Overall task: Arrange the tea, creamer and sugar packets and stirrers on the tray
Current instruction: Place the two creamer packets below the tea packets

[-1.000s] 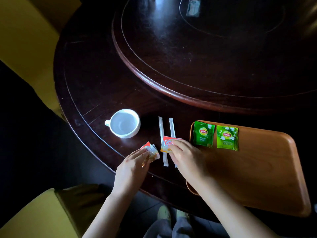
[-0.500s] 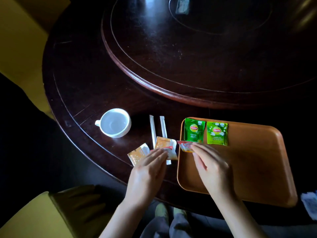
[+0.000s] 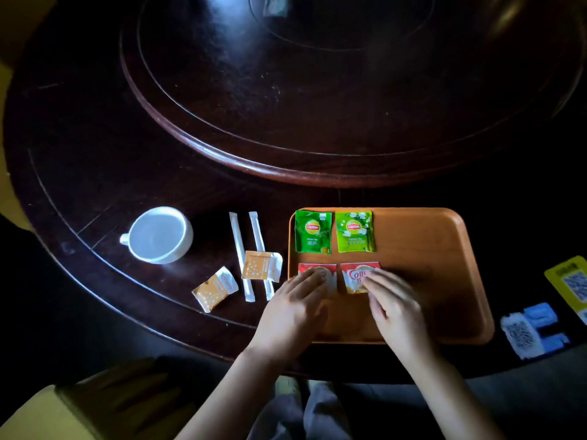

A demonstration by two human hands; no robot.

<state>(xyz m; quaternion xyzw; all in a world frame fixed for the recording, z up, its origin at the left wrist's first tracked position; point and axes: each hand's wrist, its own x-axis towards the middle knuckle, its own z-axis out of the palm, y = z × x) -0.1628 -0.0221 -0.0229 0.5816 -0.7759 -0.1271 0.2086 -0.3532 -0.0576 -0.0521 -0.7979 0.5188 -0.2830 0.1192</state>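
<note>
- While both hands lie flat over the tray (image 3: 444, 249) at the near edge of the tabletop (image 3: 158, 138), neither grip is clenched; fingers are spread and pressing down, nothing pinched.
- Left hand (image 3: 295, 309): fingertips rest on the left creamer packet (image 3: 330, 271), covering most of it.
- Right hand (image 3: 394, 306): fingertips rest on the right creamer packet (image 3: 354, 276), red-and-white, print partly hidden.
- Both creamer packets sit side by side on the tray, just apart, below the tea.
- Dark green tea packet (image 3: 313, 231) and light green tea packet (image 3: 354, 231) lie flat in the tray's far-left corner, side by side, nearly touching.
- Two wrapped stirrers (image 3: 236, 236) lie on the tabletop just left of the tray, roughly parallel.
- One orange sugar packet (image 3: 260, 265) lies across the stirrers; a second sugar packet (image 3: 214, 289) lies tilted, left of them, near the tabletop's near edge.
- White cup (image 3: 158, 235) stands further left, handle pointing left, appears empty.
- Blurred cards with QR codes (image 3: 527, 331) lie right of the tray.
</note>
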